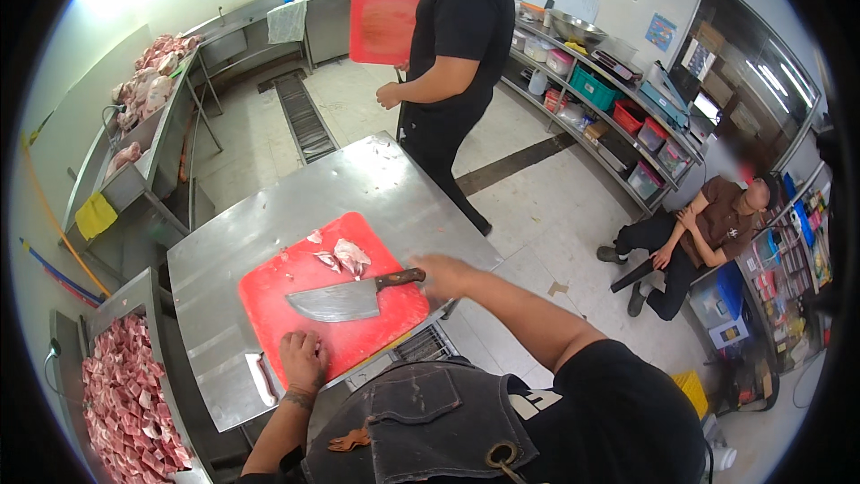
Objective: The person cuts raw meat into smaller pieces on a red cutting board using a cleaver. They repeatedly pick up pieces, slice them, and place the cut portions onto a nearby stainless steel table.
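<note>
A cleaver (336, 299) with a broad steel blade and a brown wooden handle lies on the red cutting board (396, 309). My right hand (447, 277), blurred, is at the butt of that handle; whether its fingers grip it is unclear. Palm down, my left hand (302, 357) rests on the near left corner of the board with fingers curled; what lies under them is hidden. Beyond the blade sit a pale piece of meat or fat (351, 257) and smaller scraps (326, 260). A white knife handle (261, 380) shows on the steel table (222, 269), left of my left hand.
Cubed meat (131, 403) fills a steel basin at lower left. Larger meat pieces (151, 91) line the left counter. Across the table stands a person (463, 33) with another red board (383, 23). A second person (705, 228) sits at right, near shelving (608, 141).
</note>
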A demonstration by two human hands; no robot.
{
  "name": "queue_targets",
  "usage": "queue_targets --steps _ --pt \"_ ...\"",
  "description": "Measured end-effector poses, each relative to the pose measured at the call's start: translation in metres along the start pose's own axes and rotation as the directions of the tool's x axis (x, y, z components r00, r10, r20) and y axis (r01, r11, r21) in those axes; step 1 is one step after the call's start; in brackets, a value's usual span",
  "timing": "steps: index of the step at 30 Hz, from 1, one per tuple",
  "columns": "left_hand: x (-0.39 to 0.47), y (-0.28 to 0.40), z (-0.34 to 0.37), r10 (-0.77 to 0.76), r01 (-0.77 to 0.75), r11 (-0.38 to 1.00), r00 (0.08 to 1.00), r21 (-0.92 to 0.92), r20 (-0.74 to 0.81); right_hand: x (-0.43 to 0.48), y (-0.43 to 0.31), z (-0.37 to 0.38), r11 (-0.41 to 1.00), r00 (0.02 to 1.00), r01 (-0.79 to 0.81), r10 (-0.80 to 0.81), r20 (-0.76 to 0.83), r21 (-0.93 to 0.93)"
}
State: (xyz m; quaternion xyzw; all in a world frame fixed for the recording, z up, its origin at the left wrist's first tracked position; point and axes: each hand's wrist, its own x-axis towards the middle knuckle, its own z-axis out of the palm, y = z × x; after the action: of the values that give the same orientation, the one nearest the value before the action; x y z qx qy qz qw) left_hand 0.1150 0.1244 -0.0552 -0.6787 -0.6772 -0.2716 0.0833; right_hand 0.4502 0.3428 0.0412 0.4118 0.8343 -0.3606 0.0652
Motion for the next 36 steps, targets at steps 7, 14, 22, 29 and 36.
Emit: queue_targets --steps 7,14,22,29,36 --pt "0.001 0.002 -0.002 -0.002 0.002 1.000 1.000 -0.011 -0.005 -0.035 -0.040 0.002 0.982 0.996 0.087 -0.089 -0.005 -0.167" --pt "-0.001 0.001 -0.001 0.006 -0.006 1.000 1.000 -0.018 -0.016 -0.046 -0.066 0.002 0.975 1.000 0.001 -0.006 -0.021 -0.224" --pt "-0.004 -0.004 0.005 -0.008 0.009 1.000 1.000 0.020 -0.005 -0.043 -0.099 -0.010 0.945 0.999 0.030 -0.024 0.022 -0.326" --pt "-0.006 -0.002 0.002 -0.009 0.009 1.000 1.000 0.014 -0.028 -0.027 -0.083 0.003 0.980 0.998 -0.043 0.051 0.035 -0.192" --pt "-0.005 -0.003 0.003 -0.020 0.021 1.000 0.999 0.021 -0.031 0.002 -0.019 0.054 0.891 0.992 0.039 -0.087 -0.086 -0.453"
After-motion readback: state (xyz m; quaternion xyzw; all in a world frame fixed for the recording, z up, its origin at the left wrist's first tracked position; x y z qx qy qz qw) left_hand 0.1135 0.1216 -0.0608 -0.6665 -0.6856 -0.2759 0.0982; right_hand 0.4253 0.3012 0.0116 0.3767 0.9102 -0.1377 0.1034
